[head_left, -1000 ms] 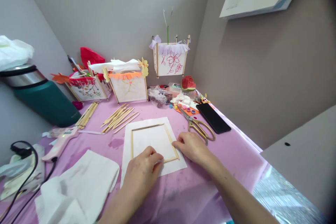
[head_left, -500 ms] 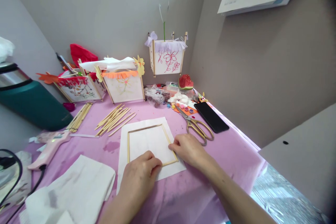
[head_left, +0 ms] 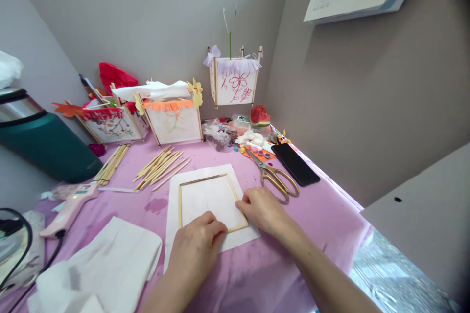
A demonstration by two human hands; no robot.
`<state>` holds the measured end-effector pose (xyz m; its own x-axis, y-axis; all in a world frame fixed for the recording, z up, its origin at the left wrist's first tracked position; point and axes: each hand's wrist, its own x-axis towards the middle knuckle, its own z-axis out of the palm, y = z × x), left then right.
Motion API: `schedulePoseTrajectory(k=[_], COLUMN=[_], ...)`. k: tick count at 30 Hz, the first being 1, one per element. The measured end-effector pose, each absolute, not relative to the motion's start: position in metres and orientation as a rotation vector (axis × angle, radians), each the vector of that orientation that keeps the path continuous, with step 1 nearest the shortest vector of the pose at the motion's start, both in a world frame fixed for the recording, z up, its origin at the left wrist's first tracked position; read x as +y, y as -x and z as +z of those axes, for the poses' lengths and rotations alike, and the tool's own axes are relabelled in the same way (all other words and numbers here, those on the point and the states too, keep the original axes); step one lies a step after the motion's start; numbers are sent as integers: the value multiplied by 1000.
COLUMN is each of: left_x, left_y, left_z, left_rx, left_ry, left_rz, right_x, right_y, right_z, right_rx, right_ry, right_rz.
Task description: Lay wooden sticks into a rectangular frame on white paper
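A square frame of thin wooden sticks (head_left: pixel 180 205) lies on a white sheet (head_left: pixel 209 201) on the purple-covered table. My left hand (head_left: pixel 198 242) has its fingers closed on the near stick of this frame and covers the near left corner. On the frame's right side, my right hand (head_left: pixel 262 209) pinches the stick not far from the near right corner. The far stick looks darker than the other sides. Just beyond my right hand are gold-handled scissors (head_left: pixel 276 182), which it does not hold.
Loose sticks (head_left: pixel 160 168) lie beyond the sheet. To the left are a pink glue gun (head_left: pixel 73 209), a folded white cloth (head_left: pixel 105 259) and a teal bottle (head_left: pixel 47 144). Decorated lanterns (head_left: pixel 174 124) stand at the back; another lantern (head_left: pixel 237 83) hangs. A black phone (head_left: pixel 295 164) lies right.
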<state>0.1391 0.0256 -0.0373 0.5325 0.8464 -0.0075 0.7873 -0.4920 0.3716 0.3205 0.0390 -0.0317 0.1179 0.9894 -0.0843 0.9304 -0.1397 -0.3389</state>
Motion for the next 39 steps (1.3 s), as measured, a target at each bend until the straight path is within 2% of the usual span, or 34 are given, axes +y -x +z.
schedulePoseTrajectory(k=[26, 35, 39], left_x=[22, 20, 22], left_y=[-140, -120, -95], left_z=[-36, -34, -30], left_rx=[1347, 1148, 1252], left_ry=[-2463, -2349, -2258], left_rz=[306, 759, 930], right_x=[39, 36, 33], right_y=[-319, -322, -327], right_z=[-33, -31, -30], right_rx=[-1865, -1841, -1837], right_ry=[2177, 2098, 2079], right_rz=[444, 496, 523])
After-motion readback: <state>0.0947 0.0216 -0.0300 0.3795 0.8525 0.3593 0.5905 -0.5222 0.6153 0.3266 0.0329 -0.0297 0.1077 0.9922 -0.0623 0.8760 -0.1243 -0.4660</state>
